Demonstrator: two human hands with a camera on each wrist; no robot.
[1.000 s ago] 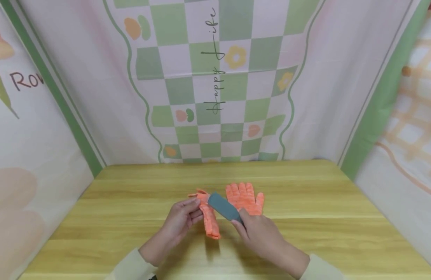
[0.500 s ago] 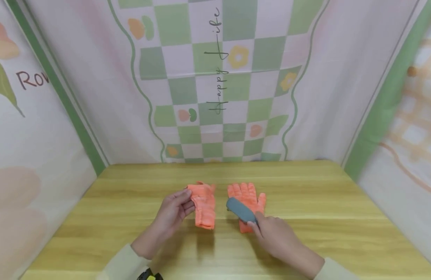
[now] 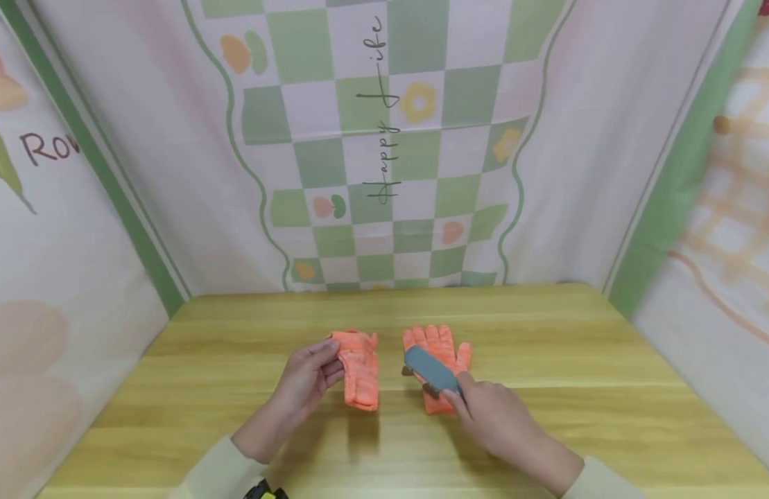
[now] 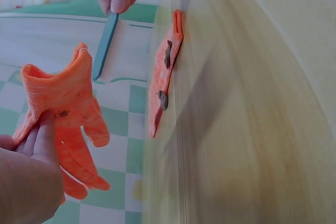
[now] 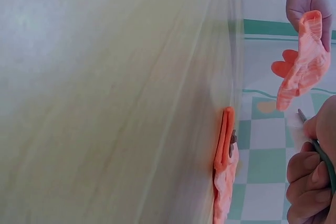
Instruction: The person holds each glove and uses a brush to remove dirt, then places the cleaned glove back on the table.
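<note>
My left hand (image 3: pixel 303 384) pinches an orange knit glove (image 3: pixel 359 374) above the table. In the left wrist view, a dark smudge (image 4: pixel 61 114) marks this glove near its cuff, and its fingers hang down. A second orange glove (image 3: pixel 448 346) lies on the table, fingers pointing away, with dark brown lumps (image 4: pixel 163 99) on it. My right hand (image 3: pixel 496 416) grips a flat teal brush (image 3: pixel 430 369), its pale bristles faintly visible in the left wrist view. From the head camera, the brush partly covers the lying glove; the left wrist view shows it apart from both gloves.
The wood-grain table (image 3: pixel 247 319) extends to both sides of the gloves. A green-and-white checked curtain (image 3: pixel 390 159) hangs at its back edge. Patterned cloth walls (image 3: pixel 59 263) stand at left and right.
The brush has moved right, away from the held glove to over the lying one. My left hand has turned the held glove so that more of it faces the head camera.
</note>
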